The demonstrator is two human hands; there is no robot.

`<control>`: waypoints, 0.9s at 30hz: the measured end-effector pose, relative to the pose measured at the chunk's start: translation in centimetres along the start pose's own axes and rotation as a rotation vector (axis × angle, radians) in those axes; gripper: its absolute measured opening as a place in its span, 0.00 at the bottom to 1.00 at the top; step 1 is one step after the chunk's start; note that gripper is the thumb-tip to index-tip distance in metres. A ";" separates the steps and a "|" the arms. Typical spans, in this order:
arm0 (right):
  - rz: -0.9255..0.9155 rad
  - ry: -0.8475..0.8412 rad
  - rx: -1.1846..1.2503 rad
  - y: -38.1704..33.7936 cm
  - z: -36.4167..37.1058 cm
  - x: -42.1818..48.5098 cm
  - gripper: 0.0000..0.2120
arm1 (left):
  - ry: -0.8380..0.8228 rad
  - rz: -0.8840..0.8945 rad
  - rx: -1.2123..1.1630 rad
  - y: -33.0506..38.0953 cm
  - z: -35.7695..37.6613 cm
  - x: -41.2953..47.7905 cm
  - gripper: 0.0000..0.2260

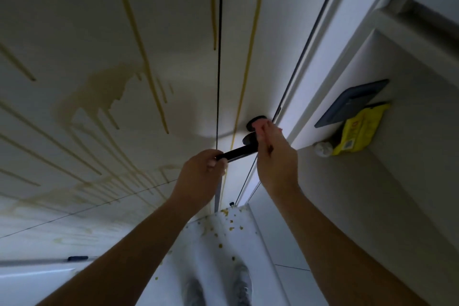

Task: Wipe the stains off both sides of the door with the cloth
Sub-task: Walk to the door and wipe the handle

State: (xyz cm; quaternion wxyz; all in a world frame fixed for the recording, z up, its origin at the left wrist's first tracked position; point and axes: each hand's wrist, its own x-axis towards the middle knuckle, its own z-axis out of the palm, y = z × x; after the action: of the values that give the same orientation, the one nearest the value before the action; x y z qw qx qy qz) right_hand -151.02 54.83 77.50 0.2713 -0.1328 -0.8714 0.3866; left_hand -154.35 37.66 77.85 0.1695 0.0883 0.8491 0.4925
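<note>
Smooth white door (173, 32) close ahead, streaked with long yellow-brown drip stains (99, 92), left hand (198, 176) fingers curled round slim matte-black lever handle (238, 153), right hand (275, 156) at its round base, grip unclear, crinkled yellow packet (357, 131) on the right.

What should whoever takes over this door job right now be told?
Left hand grips the end of the black handle.
Right hand is up at the handle's base by the door's edge; its fingers are hidden, so I cannot tell whether it holds anything.
No cloth shows in either hand. A yellow pack and a white wad lie to the right.
Done: nothing visible. The door carries yellow-brown stains, runs and a blotch, on this side.
Left: get the cloth and wipe this side, then the other side, which is out of view.
</note>
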 end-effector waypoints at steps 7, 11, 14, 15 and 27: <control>0.353 0.066 0.314 0.2 0.1 -2.2 0.15 | -0.042 0.037 -0.002 -0.8 -0.5 0.7 0.05; 0.571 0.154 0.587 -0.3 0.8 -0.6 0.13 | -0.076 0.042 -0.043 -0.8 -1.0 1.2 0.09; 0.623 0.224 0.699 -1.0 1.8 -1.4 0.15 | -0.086 -0.006 -0.089 -0.8 -1.1 1.7 0.06; 0.649 0.237 0.707 -1.3 2.3 -2.5 0.15 | -0.080 -0.027 -0.107 -0.7 -1.1 1.7 0.05; 0.792 0.160 1.014 -5.1 6.5 -6.1 0.19 | -0.271 -0.247 -0.294 -2.6 -1.7 2.3 0.23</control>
State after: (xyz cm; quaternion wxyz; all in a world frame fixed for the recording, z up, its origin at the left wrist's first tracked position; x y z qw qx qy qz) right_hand -149.87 44.79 75.41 0.2014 -0.3280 -0.4429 0.8097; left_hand -157.08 35.74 75.88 0.3518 0.0234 0.7422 0.5700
